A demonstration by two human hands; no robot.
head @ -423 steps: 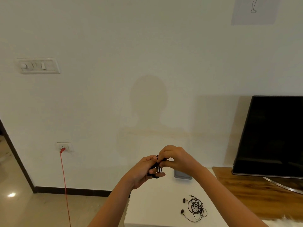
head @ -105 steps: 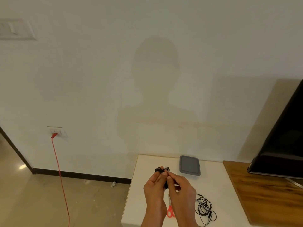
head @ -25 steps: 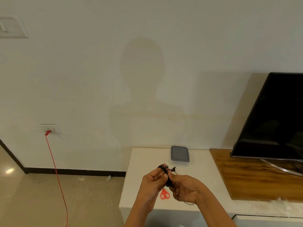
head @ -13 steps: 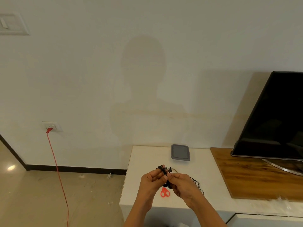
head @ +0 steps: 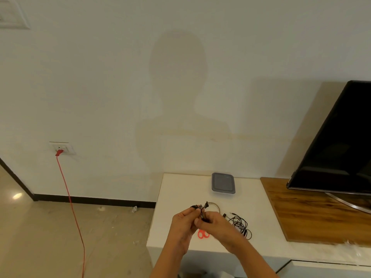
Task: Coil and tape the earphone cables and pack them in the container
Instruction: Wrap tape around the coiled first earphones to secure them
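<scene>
A: Grip first?
B: Both closed on one thing. Left hand (head: 183, 219) pinches a small coiled bundle of black earphone cable (head: 201, 210) at the fingertips. Right hand (head: 213, 222) has its fingers curled round the lower part. It's held above the bench.
A: Around it?
B: Thin greyish loop (head: 215, 206) just behind the right hand, can't tell what it is. Red-handled scissors (head: 203, 234) lie under the hands, near the front edge. Loose tangle of black earphone cable (head: 241, 225) lies flat on the white bench (head: 174, 193), just right of the right hand.
A: Container?
B: Flat grey rectangular container (head: 223, 183) at the back by the wall, well apart from the hands. Contents: can't tell.
A: Edges, room?
B: Hands are over the front-left part. White top runs from them back to the container. Brown wooden board (head: 313, 213) borders the right side, with a black flat television (head: 341, 147) on it.
</scene>
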